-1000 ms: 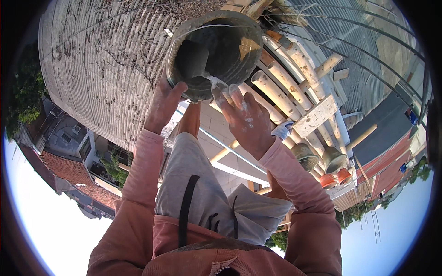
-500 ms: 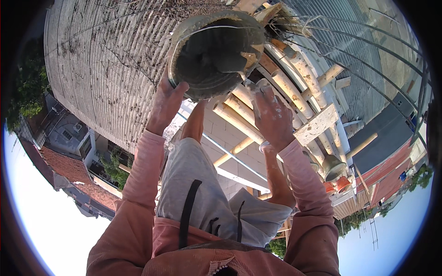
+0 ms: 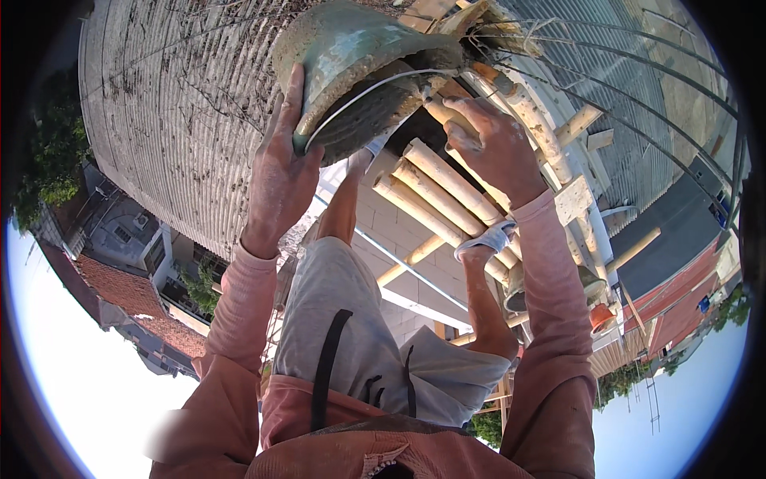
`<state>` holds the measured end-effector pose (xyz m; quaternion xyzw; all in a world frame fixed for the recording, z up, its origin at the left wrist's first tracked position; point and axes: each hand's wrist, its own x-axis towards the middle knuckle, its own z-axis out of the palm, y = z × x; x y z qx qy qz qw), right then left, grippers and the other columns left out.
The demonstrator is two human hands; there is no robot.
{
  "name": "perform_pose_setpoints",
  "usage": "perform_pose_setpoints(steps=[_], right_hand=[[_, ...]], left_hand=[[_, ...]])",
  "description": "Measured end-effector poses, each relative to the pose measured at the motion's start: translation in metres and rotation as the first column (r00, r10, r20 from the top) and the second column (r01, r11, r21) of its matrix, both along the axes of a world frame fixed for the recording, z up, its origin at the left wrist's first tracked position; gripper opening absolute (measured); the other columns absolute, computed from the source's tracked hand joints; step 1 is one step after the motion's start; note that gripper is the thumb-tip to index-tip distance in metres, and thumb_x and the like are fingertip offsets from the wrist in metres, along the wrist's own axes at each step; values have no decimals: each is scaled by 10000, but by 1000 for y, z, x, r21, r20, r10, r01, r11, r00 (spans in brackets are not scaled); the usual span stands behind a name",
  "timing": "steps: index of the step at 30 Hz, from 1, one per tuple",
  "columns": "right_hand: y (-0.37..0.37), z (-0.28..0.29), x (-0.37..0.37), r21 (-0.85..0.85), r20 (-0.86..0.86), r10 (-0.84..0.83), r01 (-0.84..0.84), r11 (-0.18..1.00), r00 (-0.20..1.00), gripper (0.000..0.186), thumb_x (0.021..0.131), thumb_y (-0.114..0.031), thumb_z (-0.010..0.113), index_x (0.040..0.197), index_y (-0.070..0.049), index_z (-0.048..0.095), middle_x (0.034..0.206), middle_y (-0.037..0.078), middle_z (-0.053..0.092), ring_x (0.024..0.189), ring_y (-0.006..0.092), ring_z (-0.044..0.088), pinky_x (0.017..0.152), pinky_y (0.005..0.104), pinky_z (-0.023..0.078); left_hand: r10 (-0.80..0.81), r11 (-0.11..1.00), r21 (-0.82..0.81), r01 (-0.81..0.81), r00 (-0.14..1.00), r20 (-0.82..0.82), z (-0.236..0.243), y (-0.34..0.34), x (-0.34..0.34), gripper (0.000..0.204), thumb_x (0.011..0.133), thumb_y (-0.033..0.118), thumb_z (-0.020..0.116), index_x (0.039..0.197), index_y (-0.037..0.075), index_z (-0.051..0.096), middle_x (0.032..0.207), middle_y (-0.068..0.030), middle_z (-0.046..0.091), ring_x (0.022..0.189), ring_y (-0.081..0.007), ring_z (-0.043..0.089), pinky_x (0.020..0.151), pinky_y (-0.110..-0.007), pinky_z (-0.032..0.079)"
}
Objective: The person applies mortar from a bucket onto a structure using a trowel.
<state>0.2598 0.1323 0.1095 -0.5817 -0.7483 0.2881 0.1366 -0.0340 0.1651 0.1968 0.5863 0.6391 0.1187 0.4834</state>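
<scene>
A mortar-crusted greenish bucket (image 3: 351, 48) is tipped over at the top of the view, its mouth facing down toward me. A thin pale handle (image 3: 359, 94) arcs across that mouth. My left hand (image 3: 281, 172) grips the bucket's left rim, fingers along the outer wall and thumb by the edge. Just right of the rim is my right hand (image 3: 495, 148), its fingers loosely bent and apart, with nothing visible in them. Both hands are dusted with grey. What lies under the bucket's far side is hidden.
Bamboo poles (image 3: 431, 188) lie side by side below, and my right foot (image 3: 487, 238) rests on them. Steel rods (image 3: 622, 76) curve across the upper right. A corrugated roof (image 3: 175, 104) spreads at left. Another bucket (image 3: 515, 291) sits beyond my right forearm.
The bucket has tipped, so its outer wall now shows where its inside did. My left hand has turned with the rim. The right hand has shifted up and right, its fingers bending.
</scene>
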Motion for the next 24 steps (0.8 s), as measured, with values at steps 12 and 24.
perform_pose_setpoints(steps=[12,24], right_hand=[[-69,-5,-40,-904,-398,-906,-229,361,143,431,963,-178,688,1346,-7,589,1045,88,671,584,100,551,478,246,419],[-123,79,-4,-977,-200,-976,-61,205,-84,432,1028,-221,564,1406,-18,514,1108,151,650,583,121,561,403,225,388]], left_hand=[[435,878,-338,-340,860,266,1,-8,-10,513,912,25,574,1405,22,433,1252,-130,611,1085,-239,664,970,-391,573],[801,584,-483,-652,560,212,-56,-40,-87,197,945,107,616,1119,15,598,1073,-113,663,989,-278,715,873,-447,637]])
